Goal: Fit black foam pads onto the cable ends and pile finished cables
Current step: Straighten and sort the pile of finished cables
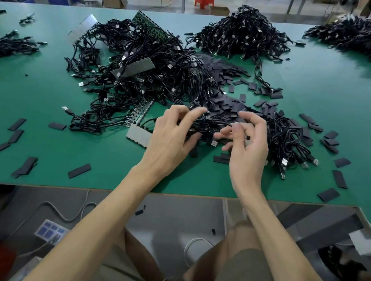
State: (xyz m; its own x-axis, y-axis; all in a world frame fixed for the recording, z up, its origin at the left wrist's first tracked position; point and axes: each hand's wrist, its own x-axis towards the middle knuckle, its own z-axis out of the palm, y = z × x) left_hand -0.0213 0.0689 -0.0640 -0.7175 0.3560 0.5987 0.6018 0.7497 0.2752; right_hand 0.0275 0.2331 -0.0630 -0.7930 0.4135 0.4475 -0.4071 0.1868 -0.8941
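Our left hand (170, 136) and right hand (245, 146) both pinch one thin black cable (211, 121) above the near table (106, 153) edge, fingers part-curled. No pad is visibly in either grip. The risk we see: the cable snags in the tangled heap (146, 75) behind and drags others along. Loose pads (227, 105) lie just beyond our fingers. Far-off boxes (114, 0) stand open, contents hidden.

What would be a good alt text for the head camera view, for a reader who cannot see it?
Two bare hands, left hand and right hand, handle a thin black cable above a green table. Piles of black cables and scattered black foam pads cover it.
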